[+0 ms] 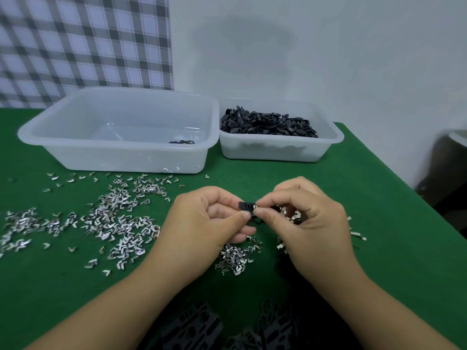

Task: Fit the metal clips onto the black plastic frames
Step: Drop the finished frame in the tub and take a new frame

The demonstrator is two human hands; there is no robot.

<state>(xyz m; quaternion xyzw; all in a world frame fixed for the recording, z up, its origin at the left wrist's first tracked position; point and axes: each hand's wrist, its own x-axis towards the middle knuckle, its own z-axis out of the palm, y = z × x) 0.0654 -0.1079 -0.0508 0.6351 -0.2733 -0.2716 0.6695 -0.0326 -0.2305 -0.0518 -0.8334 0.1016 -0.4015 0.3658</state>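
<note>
I see my left hand [202, 218] pinching a small black plastic frame [245, 205] between thumb and curled fingers. My right hand [300, 218] pinches a tiny silver metal clip [257, 204] against the frame's end, above the green felt table [379, 223].

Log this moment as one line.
left hand: holds black frame | right hand: pinches metal clip against frame | loose clips: on green table

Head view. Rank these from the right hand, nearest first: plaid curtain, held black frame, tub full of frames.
1. Black frame, at the fingertips of the right hand, centre.
2. Tub of frames, behind the hand.
3. Plaid curtain, far back left.
</note>
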